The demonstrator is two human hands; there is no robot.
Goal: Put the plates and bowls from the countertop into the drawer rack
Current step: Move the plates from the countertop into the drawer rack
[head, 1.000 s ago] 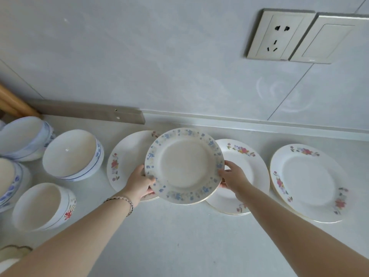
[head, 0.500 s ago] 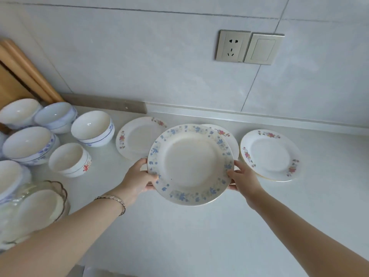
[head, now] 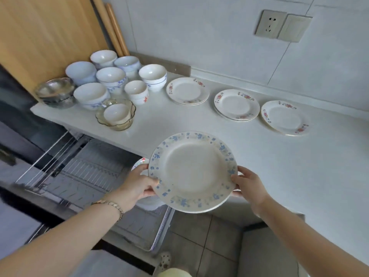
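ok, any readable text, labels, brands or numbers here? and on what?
None can be read.
Red mark on the small white ceramic cup: too blurred to read.
Grey wall socket: no legible marking.
Held blue-flowered white plate: floral pattern only, no words.

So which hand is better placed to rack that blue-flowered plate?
Probably left: the left hand grips the plate above the open drawer rack; the right hand holds the opposite rim, farther away.
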